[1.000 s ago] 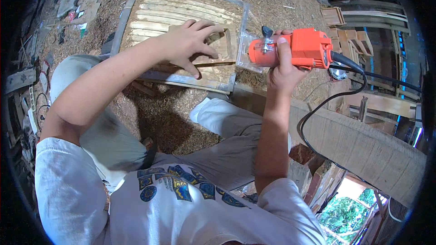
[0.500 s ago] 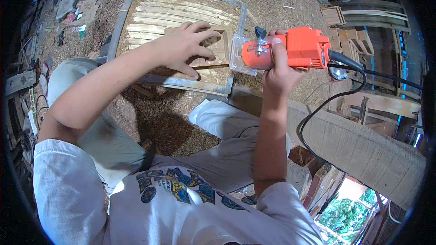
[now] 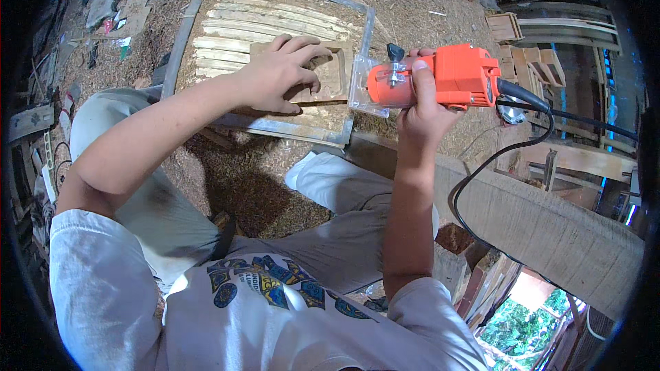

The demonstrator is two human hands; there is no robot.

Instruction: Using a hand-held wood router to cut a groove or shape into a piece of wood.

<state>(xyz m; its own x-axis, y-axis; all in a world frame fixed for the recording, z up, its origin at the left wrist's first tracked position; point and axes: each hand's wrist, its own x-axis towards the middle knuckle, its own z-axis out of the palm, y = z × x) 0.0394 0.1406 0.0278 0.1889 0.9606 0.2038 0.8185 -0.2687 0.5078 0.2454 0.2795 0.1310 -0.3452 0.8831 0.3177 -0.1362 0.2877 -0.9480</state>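
My right hand (image 3: 427,99) is wrapped round an orange trim router (image 3: 462,75) with a clear plastic base and a black wing knob. The router lies on its side in the air, its base facing left, close to the right end of a small wooden board (image 3: 338,77). A rounded rectangular recess is cut into that board. My left hand (image 3: 285,72) lies over the board's left part, fingers bent, the thumb at its near edge. Part of the board is hidden under the palm. Beneath it is a slatted wooden panel (image 3: 234,33) inside a grey frame (image 3: 184,31).
A black power cord (image 3: 481,168) loops from the router over a thick timber beam (image 3: 536,209) at the right. Stacked wooden pieces (image 3: 529,62) stand at the far right. Wood shavings cover the ground (image 3: 412,14). Scraps and litter (image 3: 124,14) lie far left.
The fingers of my left hand have drawn in closer over the board, with the thumb nearer to them. The router and my right hand are almost unmoved.
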